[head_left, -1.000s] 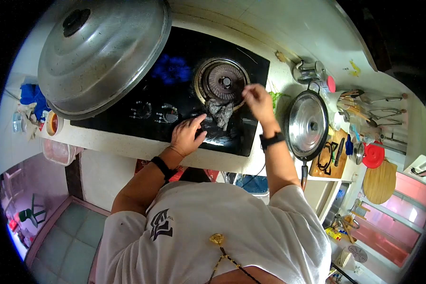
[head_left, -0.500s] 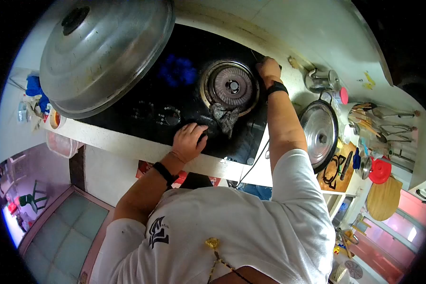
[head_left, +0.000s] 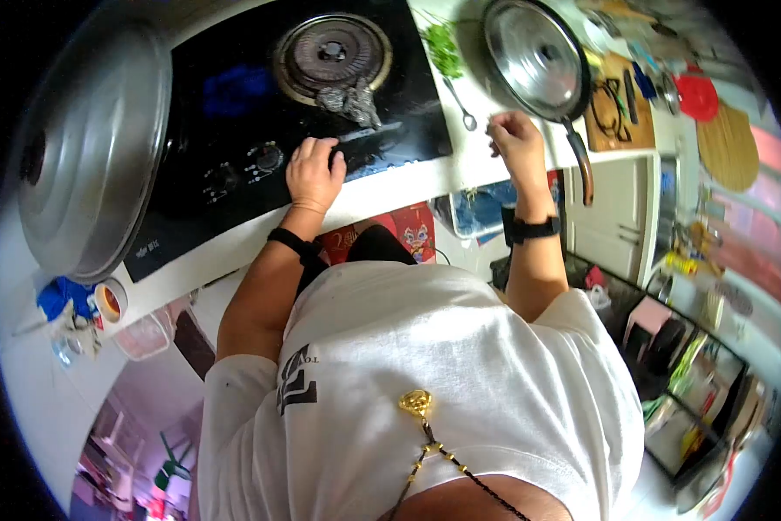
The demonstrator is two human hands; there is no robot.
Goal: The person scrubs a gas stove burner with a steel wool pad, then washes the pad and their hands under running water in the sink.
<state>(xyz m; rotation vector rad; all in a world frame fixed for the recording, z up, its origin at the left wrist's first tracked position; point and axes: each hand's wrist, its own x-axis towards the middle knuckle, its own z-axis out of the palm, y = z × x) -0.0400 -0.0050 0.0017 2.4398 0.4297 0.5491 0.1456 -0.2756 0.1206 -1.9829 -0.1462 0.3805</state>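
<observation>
My left hand [head_left: 315,178] rests on the front edge of the black cooktop [head_left: 408,104], just right of a round control knob [head_left: 267,157]. Its fingers point forward and the thumb stands apart from them; what lies under the palm is hidden. My right hand [head_left: 518,143] is over the white counter, right of the cooktop, with its fingers curled in and thumb close. Anything inside them is hidden. A metal spoon [head_left: 468,120] lies beside it, and green herbs [head_left: 443,50] lie beyond. Crumpled grey foil or cloth [head_left: 351,102] sits against the burner [head_left: 334,54].
A large domed metal lid [head_left: 95,156] covers the left side. At the right stands a lidded pan [head_left: 536,56], its long handle [head_left: 579,161] sticking out past the counter edge. Beyond it is a wooden board [head_left: 616,104] with dark-handled tools. A small cup [head_left: 111,300] sits at the left.
My right hand has come from the cooktop's far right corner back over the front counter. The view has swung right, showing the spoon and herbs. My left hand stays at the cooktop's front.
</observation>
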